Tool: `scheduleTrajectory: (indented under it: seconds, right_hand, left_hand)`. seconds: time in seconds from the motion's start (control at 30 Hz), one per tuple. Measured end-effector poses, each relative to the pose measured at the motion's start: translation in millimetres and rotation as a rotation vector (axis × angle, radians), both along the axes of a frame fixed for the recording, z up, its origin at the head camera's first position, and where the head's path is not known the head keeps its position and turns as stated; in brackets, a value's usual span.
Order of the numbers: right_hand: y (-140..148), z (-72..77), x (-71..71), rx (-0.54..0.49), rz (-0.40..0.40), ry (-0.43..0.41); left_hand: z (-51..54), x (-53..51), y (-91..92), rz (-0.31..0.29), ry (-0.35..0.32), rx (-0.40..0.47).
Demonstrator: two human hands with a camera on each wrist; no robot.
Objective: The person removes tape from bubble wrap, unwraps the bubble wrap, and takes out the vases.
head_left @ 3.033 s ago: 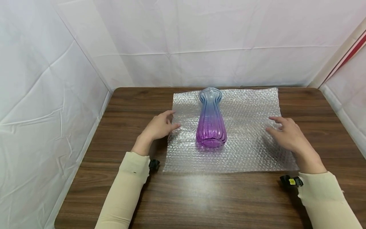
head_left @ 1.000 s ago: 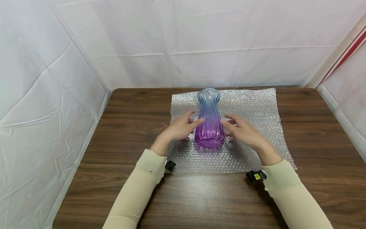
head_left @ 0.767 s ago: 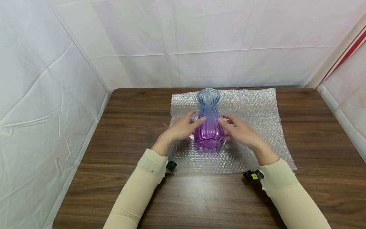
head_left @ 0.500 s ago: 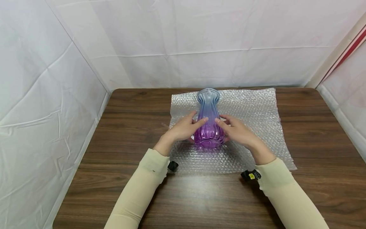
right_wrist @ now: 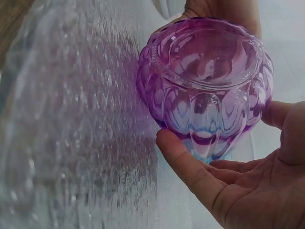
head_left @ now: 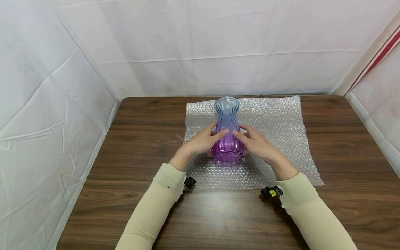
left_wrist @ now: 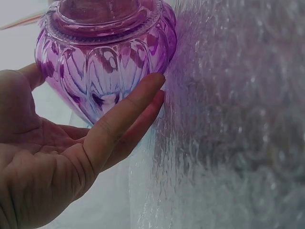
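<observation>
A ribbed glass vase (head_left: 228,144), blue at the mouth and fading to purple at the base, lies on its side on a sheet of bubble wrap (head_left: 275,118). Its base faces me. My left hand (head_left: 203,139) holds its left side, thumb across the top of the body. From the other side my right hand (head_left: 257,143) grips it in the same way. In the left wrist view, the left hand's fingers (left_wrist: 125,112) reach along the purple glass (left_wrist: 107,62) near the wrap. The right wrist view shows the right hand's fingers (right_wrist: 188,164) close under the vase (right_wrist: 205,107).
The bubble wrap covers the back middle of a dark wooden table (head_left: 134,146). White cloth walls (head_left: 200,45) stand behind and at the sides. A red strip (head_left: 379,57) runs down the right corner. A black wrist camera (head_left: 272,191) sits below each hand.
Both hands have come inward from the edges of the bubble wrap to the vase, and their thumbs have slid farther over its top. The vase shows no clear movement.
</observation>
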State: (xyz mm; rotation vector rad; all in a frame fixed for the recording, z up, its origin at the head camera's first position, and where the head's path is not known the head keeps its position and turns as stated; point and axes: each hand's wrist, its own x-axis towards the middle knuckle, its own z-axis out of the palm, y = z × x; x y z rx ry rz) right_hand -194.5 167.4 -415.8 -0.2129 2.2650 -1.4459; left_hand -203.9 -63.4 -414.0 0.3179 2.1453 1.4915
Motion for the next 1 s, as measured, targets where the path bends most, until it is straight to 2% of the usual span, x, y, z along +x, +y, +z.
scheduleTrajectory:
  seconds: [0.2,0.43,0.63,1.0]
  right_hand:
    - [-1.2,-0.9,-0.6,-0.028,-0.005,-0.019]
    - [-2.0,-0.3,0.6,-0.065,-0.013,-0.027]
    - [-3.0,0.8,3.2,-0.104,-0.027,-0.03]
    - [-4.4,7.2,6.7,-0.086,-0.03,-0.023]
  left_hand:
    - [0.3,0.7,0.5,0.02,-0.022,0.008]
    - [1.4,0.7,2.9,0.057,-0.001,0.015]
    - [0.9,0.3,4.4,0.066,0.02,0.005]
    - [5.1,3.1,6.3,0.081,0.026,0.013]
